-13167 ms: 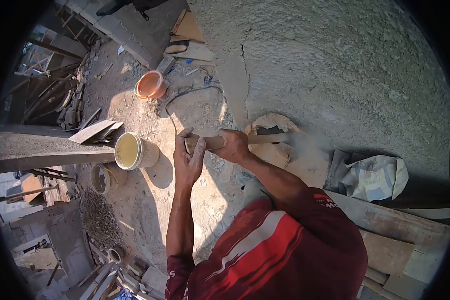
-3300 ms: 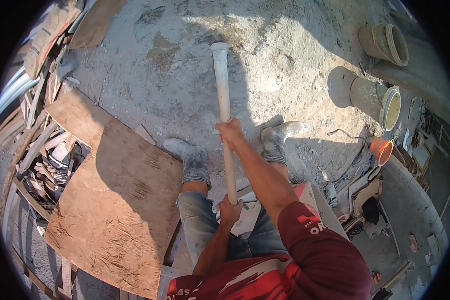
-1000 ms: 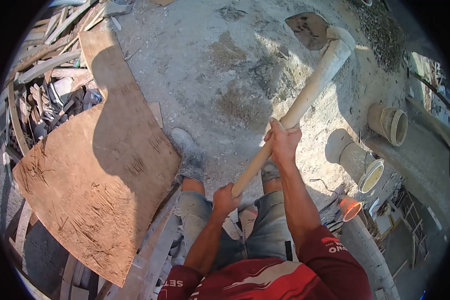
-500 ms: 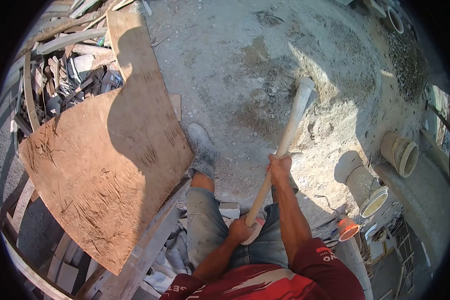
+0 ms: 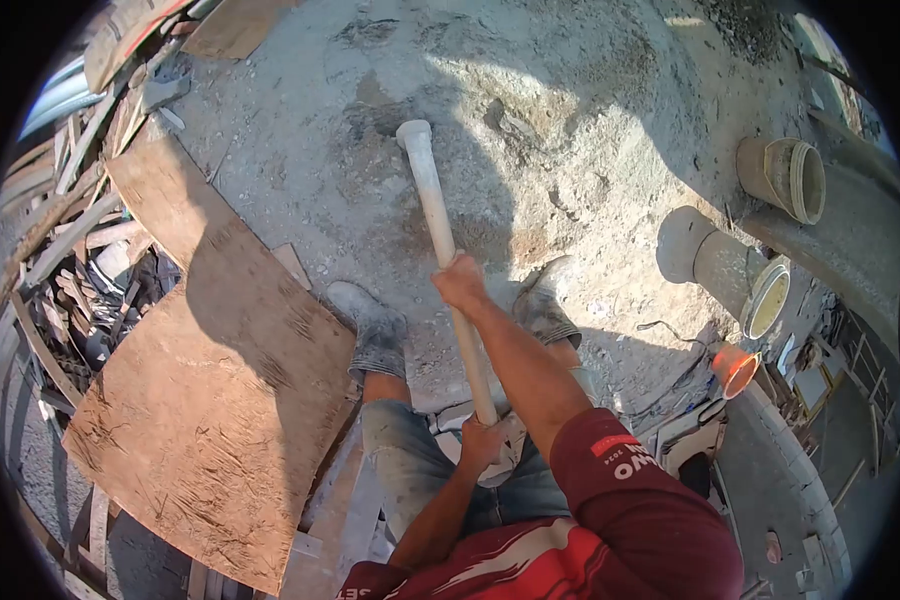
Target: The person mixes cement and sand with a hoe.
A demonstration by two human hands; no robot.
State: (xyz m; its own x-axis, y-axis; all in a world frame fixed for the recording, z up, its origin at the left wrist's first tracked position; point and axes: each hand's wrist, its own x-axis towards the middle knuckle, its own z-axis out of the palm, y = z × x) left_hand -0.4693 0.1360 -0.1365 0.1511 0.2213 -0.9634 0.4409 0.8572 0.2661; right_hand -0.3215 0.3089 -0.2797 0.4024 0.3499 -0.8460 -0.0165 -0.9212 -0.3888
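Note:
A long-handled hoe (image 5: 437, 208) slants up and slightly left from my lap. Its pale, dusty socket end is over the grey ground, and the blade is mostly hidden beneath it. My right hand (image 5: 458, 283) wraps around the middle of the handle. Close to my body, my left hand (image 5: 481, 444) grips the handle's near end. Beyond and to the right of the hoe lies a rough mound of pale grey, sandy material (image 5: 580, 150), partly sunlit.
A bent plywood sheet (image 5: 210, 400) lies at left beside scrap wood (image 5: 70, 260). At right are a bucket (image 5: 782, 180), a second bucket (image 5: 735, 275) on its side and a small orange bucket (image 5: 735, 370). My dusty boots (image 5: 370, 325) stand on the ground.
My view has turned, so the plywood sits lower and the buckets higher. The hoe's head has shifted left relative to the mound, from its sunlit edge to shaded ground. Both hands keep their grip.

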